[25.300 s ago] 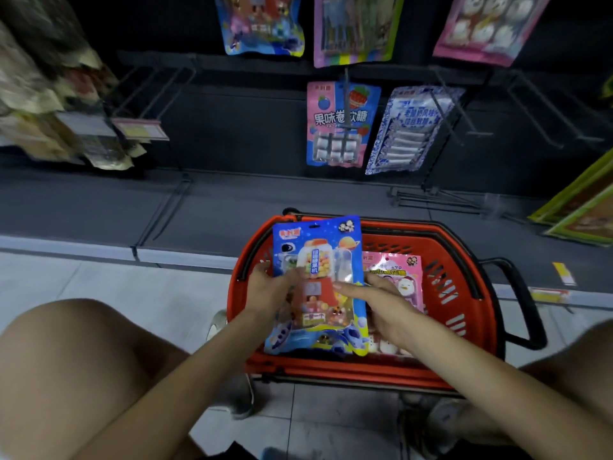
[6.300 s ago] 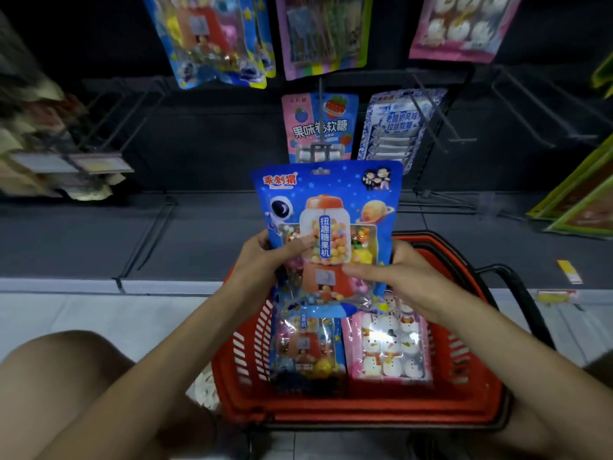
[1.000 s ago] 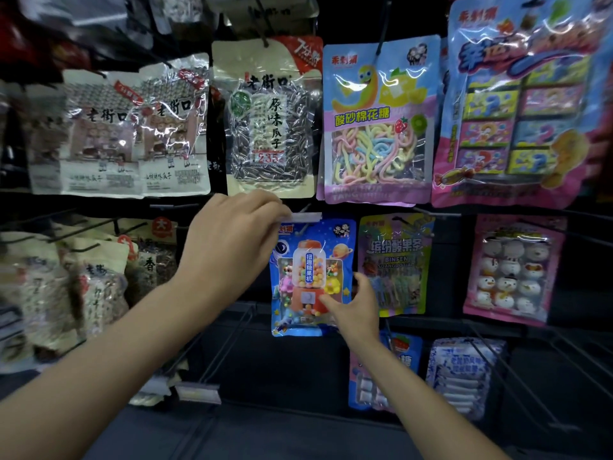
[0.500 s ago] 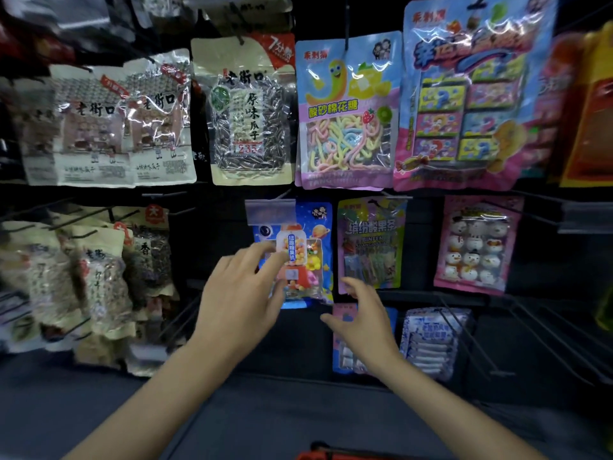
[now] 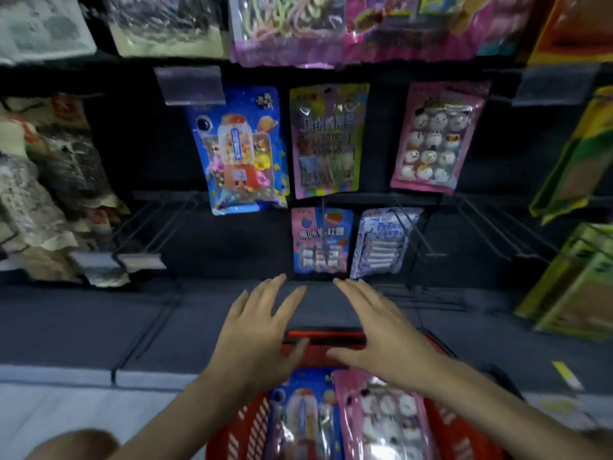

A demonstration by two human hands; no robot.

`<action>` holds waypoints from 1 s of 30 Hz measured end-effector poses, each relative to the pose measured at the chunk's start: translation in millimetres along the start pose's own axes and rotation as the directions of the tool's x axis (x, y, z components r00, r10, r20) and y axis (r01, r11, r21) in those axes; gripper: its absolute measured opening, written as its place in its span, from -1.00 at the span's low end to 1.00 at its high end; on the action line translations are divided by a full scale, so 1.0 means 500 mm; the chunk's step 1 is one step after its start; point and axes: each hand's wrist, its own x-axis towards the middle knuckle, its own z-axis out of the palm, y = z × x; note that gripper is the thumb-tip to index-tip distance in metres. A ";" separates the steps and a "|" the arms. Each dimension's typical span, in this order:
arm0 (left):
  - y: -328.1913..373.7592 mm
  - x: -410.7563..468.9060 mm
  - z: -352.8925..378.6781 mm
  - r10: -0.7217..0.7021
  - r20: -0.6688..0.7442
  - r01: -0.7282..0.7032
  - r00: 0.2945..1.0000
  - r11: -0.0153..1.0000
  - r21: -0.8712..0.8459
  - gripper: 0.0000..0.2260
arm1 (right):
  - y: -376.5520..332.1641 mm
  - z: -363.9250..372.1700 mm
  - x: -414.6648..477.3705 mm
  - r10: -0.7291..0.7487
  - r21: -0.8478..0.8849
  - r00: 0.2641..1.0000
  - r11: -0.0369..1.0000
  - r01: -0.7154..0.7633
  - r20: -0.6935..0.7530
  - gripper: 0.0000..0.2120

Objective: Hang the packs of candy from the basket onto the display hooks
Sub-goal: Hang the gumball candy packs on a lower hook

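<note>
Above the red basket (image 5: pixel 318 336), both hands empty, left hand (image 5: pixel 258 330) and right hand (image 5: pixel 381 333) palms down, fingers spread

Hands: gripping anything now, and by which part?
Nothing held. Left hand and right hand are both open, fingers spread, over the red basket.

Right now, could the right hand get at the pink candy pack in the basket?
Probably yes: the right hand hovers open over the basket, and the pink pack lies uncovered on top, just below.
</note>
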 end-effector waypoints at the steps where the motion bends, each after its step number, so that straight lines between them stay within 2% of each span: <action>1: 0.005 -0.011 0.018 0.000 0.035 -0.001 0.999 1.000 0.008 -0.27 | 0.010 0.017 -0.019 0.004 -0.016 0.999 1.000 -0.004 0.036 0.06; 5: 0.017 -0.047 0.104 0.007 0.199 -0.014 0.980 0.999 0.033 -0.27 | 0.056 0.089 -0.071 0.041 -0.057 0.988 0.998 -0.033 0.147 0.06; 8: 0.027 -0.082 0.180 0.030 0.339 -0.043 0.940 0.999 0.032 -0.29 | 0.090 0.139 -0.095 0.077 -0.056 0.984 0.996 -0.068 0.161 -0.03; 10: 0.033 -0.101 0.225 0.036 0.418 -0.057 0.908 0.998 0.037 -0.28 | 0.110 0.166 -0.108 0.065 -0.151 0.977 0.988 -0.035 0.201 -0.07; 12: 0.038 -0.115 0.265 0.030 0.503 -0.053 0.864 0.998 0.032 -0.23 | 0.120 0.189 -0.122 0.065 -0.225 0.962 0.974 -0.004 0.265 -0.07; 14: 0.043 -0.125 0.300 -0.024 0.623 -0.024 0.782 0.997 0.068 -0.16 | 0.125 0.212 -0.139 0.074 -0.254 0.943 0.967 0.011 0.324 -0.08; 17: 0.056 -0.144 0.349 -0.199 0.715 0.200 0.670 0.976 0.085 -0.08 | 0.132 0.252 -0.172 0.085 -0.259 0.906 0.966 0.028 0.414 -0.13; 19: 0.055 -0.162 0.385 -0.296 0.750 0.375 0.592 0.924 0.069 -0.03 | 0.137 0.272 -0.191 0.075 -0.256 0.890 0.965 0.049 0.451 -0.17; 22: 0.048 -0.191 0.419 -0.343 0.815 0.542 0.467 0.839 0.043 0.08 | 0.144 0.284 -0.212 0.087 -0.256 0.857 0.965 0.054 0.507 -0.19; 26: 0.055 -0.206 0.422 -0.377 0.855 0.763 0.357 0.646 -0.034 0.12 | 0.154 0.285 -0.220 0.109 -0.279 0.854 0.959 0.044 0.509 -0.21; 30: 0.069 -0.191 0.421 -0.428 0.857 0.895 0.285 0.439 -0.079 0.14 | 0.159 0.287 -0.213 0.141 -0.297 0.843 0.955 0.023 0.519 -0.25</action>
